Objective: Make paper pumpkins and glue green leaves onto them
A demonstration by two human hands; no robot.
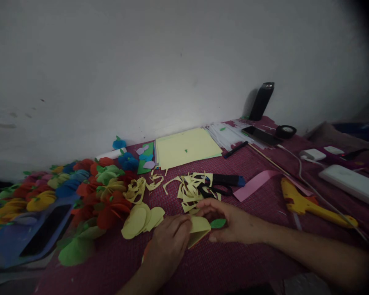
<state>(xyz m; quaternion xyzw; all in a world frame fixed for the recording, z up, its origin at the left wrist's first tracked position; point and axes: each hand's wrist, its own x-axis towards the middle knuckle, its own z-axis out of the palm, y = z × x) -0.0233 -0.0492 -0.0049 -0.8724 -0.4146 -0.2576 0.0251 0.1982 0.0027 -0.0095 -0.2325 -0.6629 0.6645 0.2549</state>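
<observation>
A folded pale yellow paper piece (199, 226) stands low over the tablecloth, with an orange edge showing beneath it. My left hand (170, 241) presses its fingers together on the piece's left side. Around the right side curves my right hand (229, 221), thumb and fingers apart, fingertips close to the paper; whether they touch it is unclear. A small green paper leaf (218, 223) shows between that thumb and fingers. Left of my hands lie yellow paper circles (137, 221). Yellow paper scraps (190, 190) lie beyond, partly over dark-handled scissors (217, 190).
Many colourful paper ornaments (104, 192) crowd the left side, near a dark phone (46, 229). Yellow sheets (187, 147) lie by the wall. At right are a pink paper strip (258, 182), a yellow glue gun (313, 207), a cable and a white power strip (353, 184).
</observation>
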